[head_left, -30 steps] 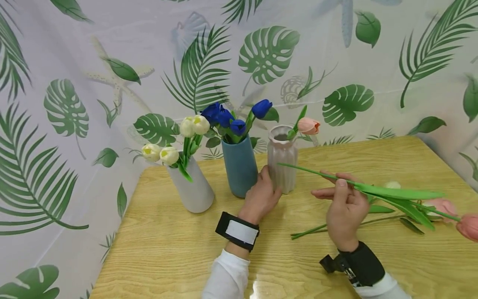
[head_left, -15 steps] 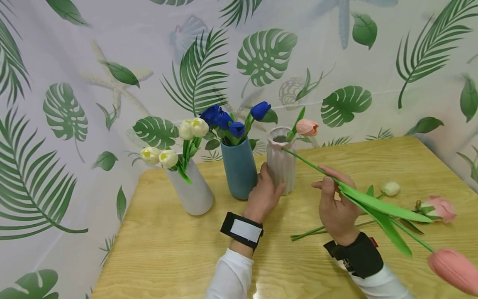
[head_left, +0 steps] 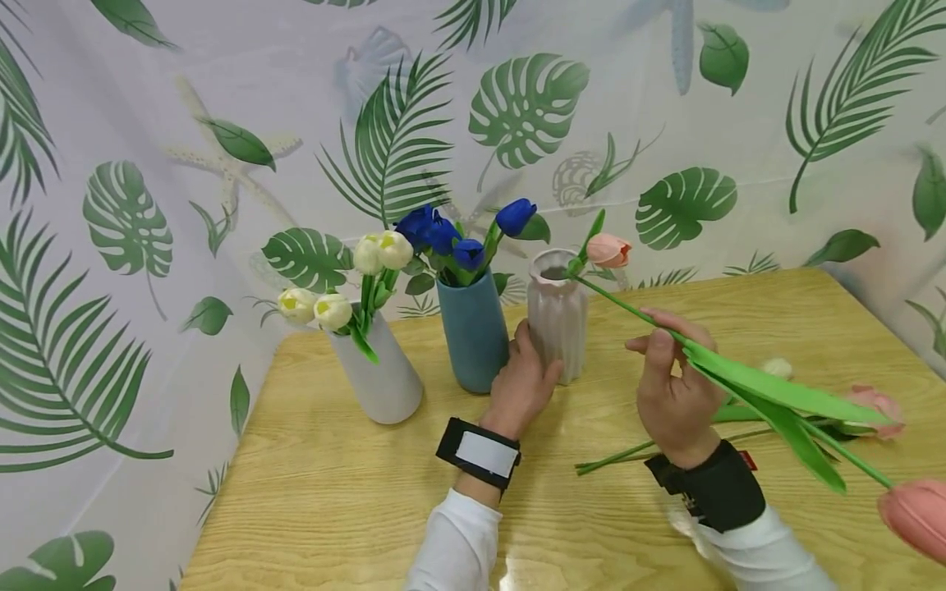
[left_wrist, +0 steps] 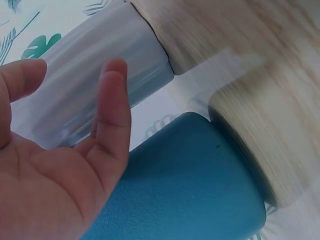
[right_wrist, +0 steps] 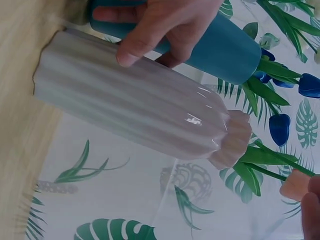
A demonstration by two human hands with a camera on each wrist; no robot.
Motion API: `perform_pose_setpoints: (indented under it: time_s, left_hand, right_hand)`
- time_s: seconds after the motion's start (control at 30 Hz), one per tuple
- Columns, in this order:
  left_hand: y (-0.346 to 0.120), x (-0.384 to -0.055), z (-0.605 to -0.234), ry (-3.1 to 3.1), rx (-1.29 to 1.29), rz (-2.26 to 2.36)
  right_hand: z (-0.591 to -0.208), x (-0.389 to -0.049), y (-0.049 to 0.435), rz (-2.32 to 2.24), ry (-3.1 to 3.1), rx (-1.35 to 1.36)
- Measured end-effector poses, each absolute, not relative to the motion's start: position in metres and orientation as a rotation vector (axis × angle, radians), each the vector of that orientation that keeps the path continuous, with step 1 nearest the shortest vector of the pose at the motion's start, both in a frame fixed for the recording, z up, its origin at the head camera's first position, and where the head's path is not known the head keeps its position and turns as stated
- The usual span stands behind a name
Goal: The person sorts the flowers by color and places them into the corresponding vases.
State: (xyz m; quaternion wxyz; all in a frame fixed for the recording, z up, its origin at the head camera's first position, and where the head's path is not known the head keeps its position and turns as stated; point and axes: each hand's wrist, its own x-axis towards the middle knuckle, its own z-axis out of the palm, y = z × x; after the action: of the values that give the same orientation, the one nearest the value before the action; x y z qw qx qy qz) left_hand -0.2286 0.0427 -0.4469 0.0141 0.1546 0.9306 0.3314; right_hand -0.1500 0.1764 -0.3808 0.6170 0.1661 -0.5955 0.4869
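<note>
In the head view, a pale pinkish ribbed vase (head_left: pixel 556 328) stands upright with one light pink tulip (head_left: pixel 608 250) leaning over its rim. My left hand (head_left: pixel 521 386) holds it low on its left side, thumb toward the front; the right wrist view shows that thumb (right_wrist: pixel 131 52) against the ribs. My right hand (head_left: pixel 676 390) pinches the green stem of a darker pink tulip (head_left: pixel 772 390) between thumb and fingers. Its bare stem end points up and left, overlapping the vase's rim. Its bloom (head_left: pixel 916 517) hangs low at the right edge of the view.
A blue vase (head_left: pixel 473 336) with blue flowers stands close left of the ribbed one. Farther left is a white vase (head_left: pixel 380 373) with white tulips. On the wooden table (head_left: pixel 332 509), behind my right hand, lie a pink rose (head_left: pixel 875 406), a white bloom (head_left: pixel 778 368) and stems.
The held tulip's stem end has risen from beside the vase's body to its rim, while its bloom has swung lower. My left hand stays at the ribbed vase.
</note>
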Motion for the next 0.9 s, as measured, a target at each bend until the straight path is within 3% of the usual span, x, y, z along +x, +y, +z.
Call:
perform_pose_setpoints:
  time_s: [0.7,0.9]
  left_hand:
    - [0.040,-0.231,-0.449,2.931,0.478,0.961]
    - [0.041,-0.230,-0.448,2.940,0.510,0.967]
  right_hand:
    - [-0.353,-0.214,0.169,0.682,-2.176,0.233]
    - [-0.357,-0.212,0.168,0.707,-2.406,0.236]
